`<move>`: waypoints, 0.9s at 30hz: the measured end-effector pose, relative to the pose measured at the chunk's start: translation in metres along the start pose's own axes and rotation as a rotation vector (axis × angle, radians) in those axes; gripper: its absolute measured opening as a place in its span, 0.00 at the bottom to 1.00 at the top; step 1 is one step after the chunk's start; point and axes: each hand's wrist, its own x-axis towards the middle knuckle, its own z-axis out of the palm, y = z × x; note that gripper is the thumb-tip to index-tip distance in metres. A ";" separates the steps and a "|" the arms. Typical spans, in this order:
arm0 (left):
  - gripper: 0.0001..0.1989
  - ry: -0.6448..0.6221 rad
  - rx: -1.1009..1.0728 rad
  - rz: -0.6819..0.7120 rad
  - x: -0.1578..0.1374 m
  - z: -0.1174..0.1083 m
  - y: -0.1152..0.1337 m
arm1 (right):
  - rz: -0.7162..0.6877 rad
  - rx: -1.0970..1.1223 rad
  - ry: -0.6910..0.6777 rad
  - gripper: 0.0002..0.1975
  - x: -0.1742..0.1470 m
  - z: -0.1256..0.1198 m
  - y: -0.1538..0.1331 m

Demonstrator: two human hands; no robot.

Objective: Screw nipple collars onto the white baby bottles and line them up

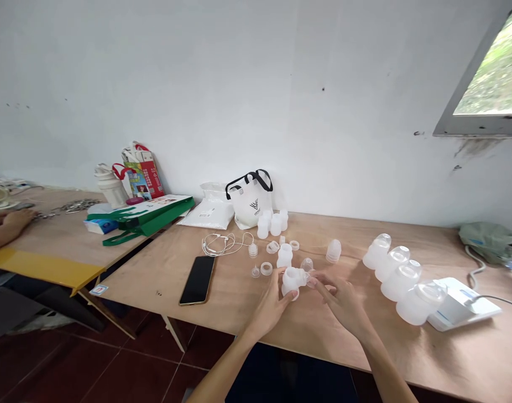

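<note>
1. Lower centre of the frame: the left hand [272,299] grips a frosted bottle [288,285], its wide mouth uncovered.
2. Just right of that, the right hand [339,296] pinches a small translucent part [300,276] against the bottle's side.
3. Centre: loose rings [266,268] and a clear teat [256,271] lie above the left hand; three more bottles [275,225] stand before a white tote bag [252,206].
4. Left of centre: a black phone [197,280] lies below coiled white earphones [217,244].
5. Right: four clear-topped bottles [400,282] form a slanting row, the nearest beside a white box [465,302].
6. Far left edge: another person's hand [19,219] rests on the neighbouring table [66,238].
7. Upper right corner: a window [491,78].
</note>
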 end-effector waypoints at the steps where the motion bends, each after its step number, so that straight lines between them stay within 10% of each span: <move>1: 0.23 -0.011 0.001 0.006 0.001 -0.001 0.001 | -0.003 -0.015 0.000 0.21 -0.001 -0.001 -0.002; 15: 0.33 -0.077 0.376 0.030 -0.014 -0.042 0.044 | -0.092 -0.012 0.009 0.16 -0.010 -0.021 -0.016; 27: 0.19 -0.076 0.505 0.074 -0.022 -0.060 0.062 | -0.214 -0.097 0.025 0.14 -0.017 -0.011 -0.026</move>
